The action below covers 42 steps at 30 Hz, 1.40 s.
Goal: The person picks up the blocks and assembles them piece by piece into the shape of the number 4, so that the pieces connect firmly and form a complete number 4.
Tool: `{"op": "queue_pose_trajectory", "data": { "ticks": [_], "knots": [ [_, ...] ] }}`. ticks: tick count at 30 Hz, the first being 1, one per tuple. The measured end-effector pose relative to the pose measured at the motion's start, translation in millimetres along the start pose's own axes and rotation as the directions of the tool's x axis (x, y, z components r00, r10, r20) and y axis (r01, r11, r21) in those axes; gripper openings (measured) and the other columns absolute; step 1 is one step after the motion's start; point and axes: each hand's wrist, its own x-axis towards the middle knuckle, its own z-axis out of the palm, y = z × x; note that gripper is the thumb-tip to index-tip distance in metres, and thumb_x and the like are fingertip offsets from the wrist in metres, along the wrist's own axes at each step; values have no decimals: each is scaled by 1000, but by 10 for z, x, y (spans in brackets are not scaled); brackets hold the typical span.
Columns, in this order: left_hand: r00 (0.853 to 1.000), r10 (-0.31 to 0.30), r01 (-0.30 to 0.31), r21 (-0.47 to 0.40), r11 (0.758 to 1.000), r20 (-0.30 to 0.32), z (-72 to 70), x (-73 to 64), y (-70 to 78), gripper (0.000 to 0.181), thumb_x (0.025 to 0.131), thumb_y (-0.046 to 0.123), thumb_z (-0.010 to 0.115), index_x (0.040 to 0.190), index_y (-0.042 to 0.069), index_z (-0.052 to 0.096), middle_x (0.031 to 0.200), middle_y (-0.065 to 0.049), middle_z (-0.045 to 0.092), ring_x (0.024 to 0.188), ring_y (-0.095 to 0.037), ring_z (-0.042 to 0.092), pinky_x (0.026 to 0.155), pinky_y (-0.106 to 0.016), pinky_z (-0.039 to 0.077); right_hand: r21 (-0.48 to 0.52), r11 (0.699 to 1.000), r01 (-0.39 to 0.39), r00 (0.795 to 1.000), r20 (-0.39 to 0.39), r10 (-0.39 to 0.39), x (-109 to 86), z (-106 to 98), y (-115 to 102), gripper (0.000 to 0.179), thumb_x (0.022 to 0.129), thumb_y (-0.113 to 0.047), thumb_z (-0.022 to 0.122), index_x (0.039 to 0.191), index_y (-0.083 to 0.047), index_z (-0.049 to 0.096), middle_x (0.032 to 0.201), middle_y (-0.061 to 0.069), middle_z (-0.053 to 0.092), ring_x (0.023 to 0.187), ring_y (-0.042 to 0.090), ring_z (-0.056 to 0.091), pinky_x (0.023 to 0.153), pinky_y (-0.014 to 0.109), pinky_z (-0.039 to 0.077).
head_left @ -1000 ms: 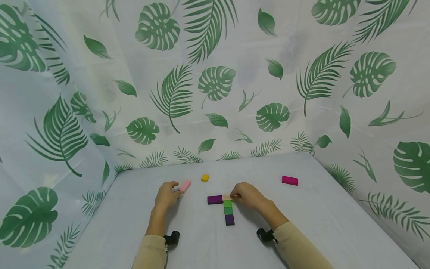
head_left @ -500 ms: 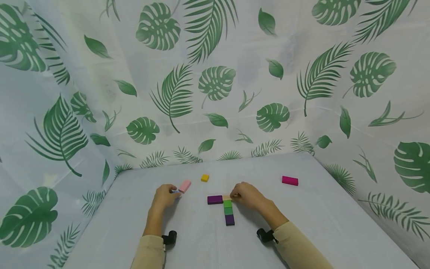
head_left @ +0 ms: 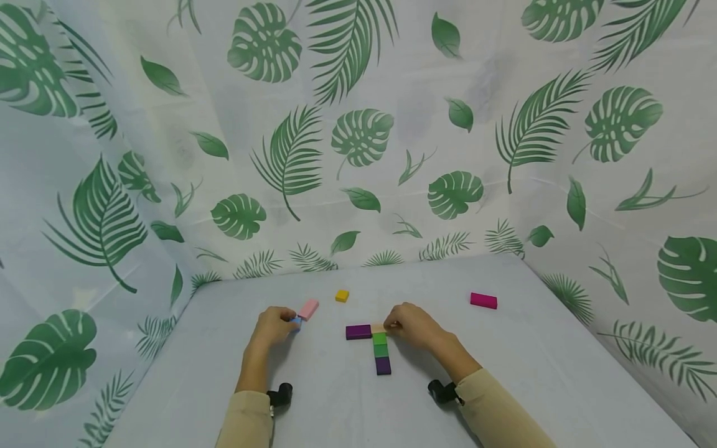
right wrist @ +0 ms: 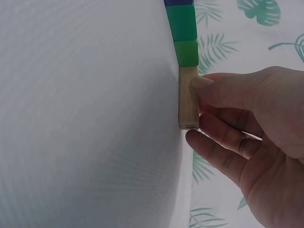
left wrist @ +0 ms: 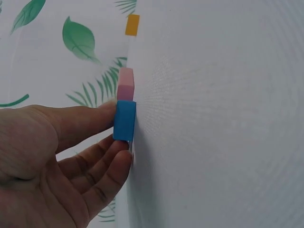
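Observation:
My left hand (head_left: 272, 326) pinches a small blue block (left wrist: 124, 120) between thumb and fingers, at the near end of a pink block (head_left: 309, 309). Whether the blue and pink blocks touch I cannot tell. At the middle of the table, my right hand (head_left: 416, 326) holds a plain wooden block (right wrist: 188, 97) by thumb and fingers; it lies against a light green block (right wrist: 186, 53). A darker green block (head_left: 381, 351) and a dark purple block (head_left: 383, 366) continue that row towards me. A longer purple block (head_left: 358, 332) lies to the left of the wooden one.
A yellow block (head_left: 342, 296) lies farther back, between the hands. A crimson block (head_left: 483, 301) is at the back right of the white-covered table (head_left: 330, 398). Leaf-printed sheets (head_left: 358, 242) stand behind and at both sides.
My left hand has drawn slightly left and back from the pink block, and more of the blue block now shows. The right hand and its wooden block have stayed still.

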Motion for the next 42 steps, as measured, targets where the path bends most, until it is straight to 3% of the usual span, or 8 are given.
{"op": "queue_pose_trajectory", "data": {
  "ticks": [15,21,29,42],
  "knots": [
    [999,27,-27,-13,1000,-22,8,-31,5,28,93,10,76,117,-3,75,110,-15,76,97,-26,69,88,-48,56,-1,999,36,999,-5,-36,9,-13,8,15,90,5,74,94,-6,84,93,5,80,91,22,74,83,43,60],
    [998,64,-63,-35,997,16,27,-13,-8,22,92,11,78,112,1,78,107,-11,77,95,-23,70,83,-43,57,1,1000,26,1000,4,-26,13,-13,11,13,91,4,74,96,-4,83,95,6,80,93,24,75,84,44,60],
    [996,62,-61,-31,998,61,44,-8,7,23,91,11,79,113,4,78,109,-8,76,96,-22,69,84,-40,57,0,1000,26,1000,6,-26,19,3,27,12,90,3,75,96,-4,83,94,6,80,92,23,74,83,42,60],
    [995,64,-63,-15,998,72,93,-5,68,24,91,11,79,114,2,77,110,-9,75,97,-22,68,84,-41,57,-1,999,41,999,-1,-41,17,15,38,13,89,4,75,94,-5,83,93,5,80,90,21,74,81,41,60]
  ]
}}
